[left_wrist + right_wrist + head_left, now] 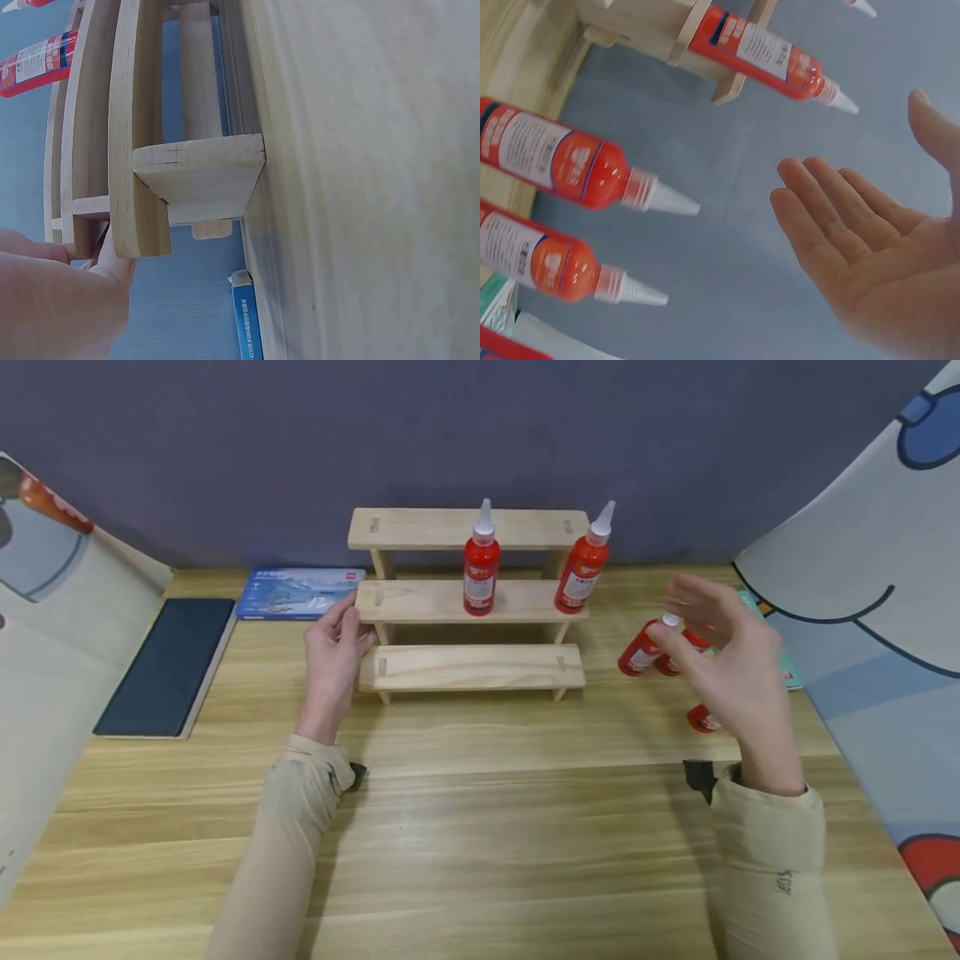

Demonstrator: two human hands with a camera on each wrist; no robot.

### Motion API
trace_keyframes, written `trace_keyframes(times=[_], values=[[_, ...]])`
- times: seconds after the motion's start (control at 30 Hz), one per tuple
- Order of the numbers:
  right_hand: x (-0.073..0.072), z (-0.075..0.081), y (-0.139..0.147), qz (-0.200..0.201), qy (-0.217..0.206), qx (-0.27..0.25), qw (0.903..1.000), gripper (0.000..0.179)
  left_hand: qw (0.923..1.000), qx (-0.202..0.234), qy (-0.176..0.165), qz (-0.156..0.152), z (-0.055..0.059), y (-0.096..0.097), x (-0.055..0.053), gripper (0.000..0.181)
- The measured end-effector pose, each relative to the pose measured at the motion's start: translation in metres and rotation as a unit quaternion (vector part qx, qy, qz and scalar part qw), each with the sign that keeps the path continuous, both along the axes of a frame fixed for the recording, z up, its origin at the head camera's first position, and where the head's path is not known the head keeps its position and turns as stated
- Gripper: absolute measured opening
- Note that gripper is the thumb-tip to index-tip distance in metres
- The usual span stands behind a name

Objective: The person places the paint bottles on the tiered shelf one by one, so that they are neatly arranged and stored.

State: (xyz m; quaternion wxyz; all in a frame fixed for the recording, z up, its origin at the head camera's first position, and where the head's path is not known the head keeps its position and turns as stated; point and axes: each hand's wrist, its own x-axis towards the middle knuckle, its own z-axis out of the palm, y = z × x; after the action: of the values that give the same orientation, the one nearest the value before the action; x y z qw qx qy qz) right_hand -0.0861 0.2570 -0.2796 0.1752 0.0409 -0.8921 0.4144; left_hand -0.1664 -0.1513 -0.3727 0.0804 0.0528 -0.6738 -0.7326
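A three-tier wooden step rack (472, 668) stands against the back wall. My left hand (333, 647) grips the left end of its middle tier, with part of the fingers hidden behind the wood. Two red bottles with white pointed nozzles stand on that tier: one near the centre (480, 578), the other at the right end (579, 578), leaning slightly in the head view. Held in the air on the right, my right hand (731, 652) has its fingers extended and thumb apart, touching nothing. Under it, partly covered, are three more red bottles (559, 154) on the table.
A blue box (296, 593) lies left of the rack, beside a dark flat tablet-like object (168, 664). Behind the right hand, a green box (791, 672) is partly hidden. A dark wall (465, 427) closes the back, and printed cloths hang at both sides.
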Motion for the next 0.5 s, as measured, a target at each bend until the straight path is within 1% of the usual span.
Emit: trace_keyframes(times=[0.2, 0.33, 0.43, 0.5], values=[[0.003, -0.004, 0.013, -0.010, -0.004, 0.000, 0.9999, 0.057, 1.0000, -0.004, 0.002, -0.002, 0.000, 0.000, 0.000, 0.044], [0.004, -0.006, 0.021, -0.013, 0.001, 0.004, 0.9999, 0.057, 1.0000, -0.002, 0.001, 0.001, 0.000, 0.000, 0.000, 0.044], [0.007, -0.006, 0.027, -0.014, 0.001, 0.000, 0.9999, 0.057, 1.0000, 0.001, 0.000, 0.000, -0.001, 0.000, 0.000, 0.044], [0.010, -0.007, 0.031, -0.022, -0.007, 0.005, 0.9997, 0.056, 1.0000, 0.002, 0.000, 0.000, 0.000, 0.000, 0.000, 0.044]])
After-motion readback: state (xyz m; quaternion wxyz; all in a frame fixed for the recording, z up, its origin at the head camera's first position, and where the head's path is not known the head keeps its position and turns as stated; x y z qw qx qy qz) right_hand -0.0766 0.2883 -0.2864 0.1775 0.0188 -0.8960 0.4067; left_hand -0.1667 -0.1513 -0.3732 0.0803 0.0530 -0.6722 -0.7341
